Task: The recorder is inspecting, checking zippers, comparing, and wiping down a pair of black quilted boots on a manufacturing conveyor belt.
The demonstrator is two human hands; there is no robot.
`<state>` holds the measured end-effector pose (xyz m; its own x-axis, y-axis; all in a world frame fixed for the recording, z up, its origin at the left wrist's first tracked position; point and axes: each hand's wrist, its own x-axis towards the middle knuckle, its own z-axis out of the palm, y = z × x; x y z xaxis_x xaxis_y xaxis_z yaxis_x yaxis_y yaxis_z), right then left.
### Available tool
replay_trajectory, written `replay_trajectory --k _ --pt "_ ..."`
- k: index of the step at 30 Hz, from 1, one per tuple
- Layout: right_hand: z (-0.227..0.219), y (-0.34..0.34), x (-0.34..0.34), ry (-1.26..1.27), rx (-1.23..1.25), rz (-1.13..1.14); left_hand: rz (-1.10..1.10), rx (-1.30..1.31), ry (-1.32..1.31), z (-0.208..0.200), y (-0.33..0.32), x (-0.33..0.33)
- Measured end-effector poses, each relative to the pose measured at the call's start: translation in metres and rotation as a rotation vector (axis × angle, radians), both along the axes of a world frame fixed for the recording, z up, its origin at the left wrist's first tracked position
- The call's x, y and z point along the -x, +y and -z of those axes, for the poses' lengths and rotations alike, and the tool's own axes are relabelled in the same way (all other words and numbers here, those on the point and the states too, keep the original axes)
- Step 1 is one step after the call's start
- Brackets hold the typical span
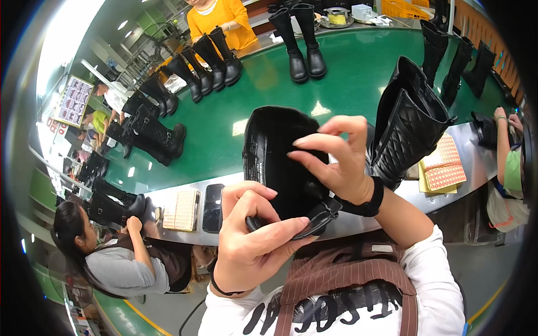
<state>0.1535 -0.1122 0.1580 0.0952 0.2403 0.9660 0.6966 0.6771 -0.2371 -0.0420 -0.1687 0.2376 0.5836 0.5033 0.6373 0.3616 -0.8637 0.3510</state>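
Note:
A black boot [280, 126] is tipped toward me, so I look down its open shaft; a printed label shows on the lining. My left hand [249, 241] grips the near rim of the shaft, its fingers and thumb closed on the edge beside a strap [324, 215]. Over the opening, my right hand [342, 159] is bent in a pinch, thumb and forefinger tips close together; anything between them is too small to make out. Just right of that hand stands another black boot [400, 129] with a quilted shaft.
A green conveyor belt [213, 131] carries several black boots [300, 47]. On the metal ledge are a dark phone [213, 207], a sticker stack [182, 210] and more sticker sheets [443, 165]. Co-workers sit left [126, 257] and right [507, 140]; one in yellow [221, 22] stands across.

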Motion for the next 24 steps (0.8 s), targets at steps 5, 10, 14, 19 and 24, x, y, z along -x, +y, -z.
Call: replay_trajectory --k 5,10,14,19,24 --pt "-0.025 0.0 0.004 -0.045 0.175 -0.072 0.004 0.057 0.014 -0.003 -0.006 -0.002" --pt "-0.029 0.004 0.004 -0.034 0.227 -0.138 0.047 0.015 0.019 0.0 -0.004 -0.005" --pt "-0.025 0.005 0.005 -0.048 0.26 -0.11 0.02 0.057 0.014 -0.001 -0.01 -0.011" --pt "-0.009 -0.009 -0.013 0.284 0.252 -0.314 -0.041 0.029 0.012 0.0 -0.013 -0.011" --pt "0.048 -0.078 -0.054 0.39 0.633 -0.527 -0.031 -0.015 -0.032 0.005 -0.009 -0.018"
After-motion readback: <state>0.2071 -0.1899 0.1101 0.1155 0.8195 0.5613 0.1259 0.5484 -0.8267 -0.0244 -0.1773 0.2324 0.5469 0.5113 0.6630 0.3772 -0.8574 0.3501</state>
